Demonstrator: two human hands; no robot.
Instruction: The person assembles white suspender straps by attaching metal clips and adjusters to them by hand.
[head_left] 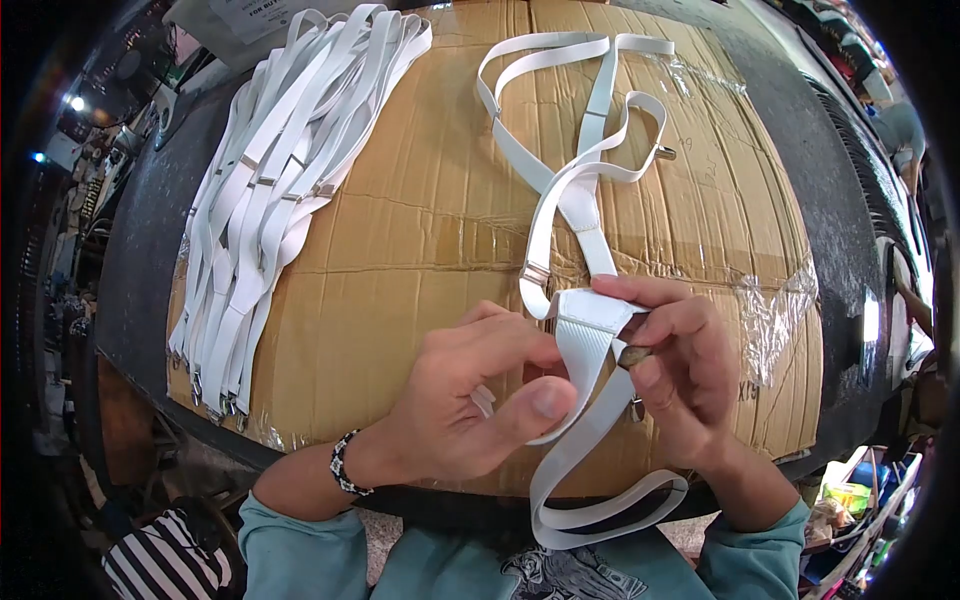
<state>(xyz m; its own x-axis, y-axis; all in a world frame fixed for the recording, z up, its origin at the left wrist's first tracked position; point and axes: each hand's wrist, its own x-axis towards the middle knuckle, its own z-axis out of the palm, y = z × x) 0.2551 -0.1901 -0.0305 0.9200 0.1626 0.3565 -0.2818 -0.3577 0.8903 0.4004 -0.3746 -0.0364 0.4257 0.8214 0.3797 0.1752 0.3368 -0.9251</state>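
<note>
White elastic suspenders [590,205] lie down the right part of the cardboard, with loops at the top and a lower strap hanging over the near edge. My left hand [480,395] is curled round a white strap [585,355] beside the pale joining patch [592,308]. With thumb and fingers bent together, my right hand [680,365] pinches the patch's right side and a small dark metal clip [634,356]. Another metal clip [665,153] sticks out from the upper strap. A metal slider [535,272] sits on the strap left of the patch.
A thick bundle of white suspenders [265,180] with metal clips lies at the left on the cardboard sheet [400,250]. Beneath is a dark table [145,280]. A grey bin [235,30] stands at the back left. Clear tape [775,320] peels at the cardboard's right.
</note>
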